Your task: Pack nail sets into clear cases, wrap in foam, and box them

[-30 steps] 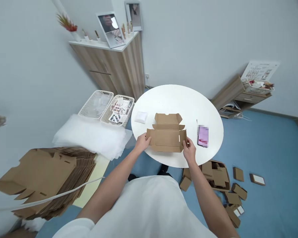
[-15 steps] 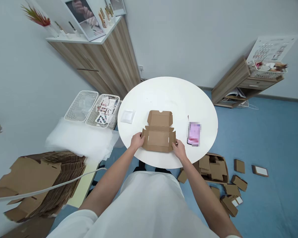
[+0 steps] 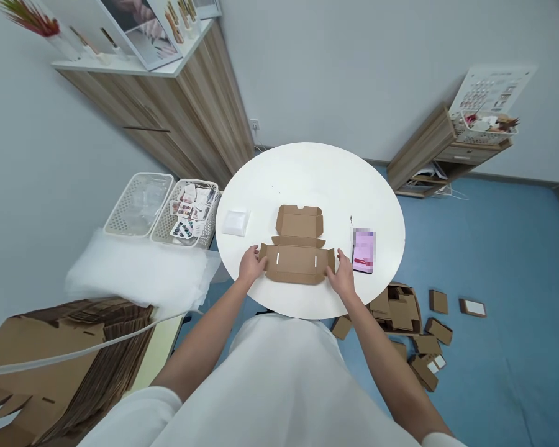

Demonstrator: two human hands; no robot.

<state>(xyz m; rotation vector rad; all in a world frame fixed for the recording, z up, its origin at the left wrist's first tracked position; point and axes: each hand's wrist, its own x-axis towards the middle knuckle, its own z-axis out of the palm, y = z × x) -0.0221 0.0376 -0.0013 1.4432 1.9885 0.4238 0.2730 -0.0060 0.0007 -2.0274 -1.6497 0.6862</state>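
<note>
A brown cardboard mailer box lies unfolded on the white round table, its lid panel toward the far side. Its side flaps spread outward, and two narrow white slots show in the base. My left hand is at the left flap, thumb against the cardboard and fingers apart. At the right flap, my right hand has its thumb touching the edge and its index finger stretched out beyond it. A white packet lies to the left of the box. To the right lies a phone with a blurred pink screen.
White baskets, one filled with small cards, stand left of the table. Near them are white wrapping sheets and stacked flat cardboard. Small boxes and an open carton lie on the floor at right.
The box's side flaps, more upright before, now spread outward. Both hands have loosened their hold, and the right fingers have opened outward. The camera view has shifted slightly.
</note>
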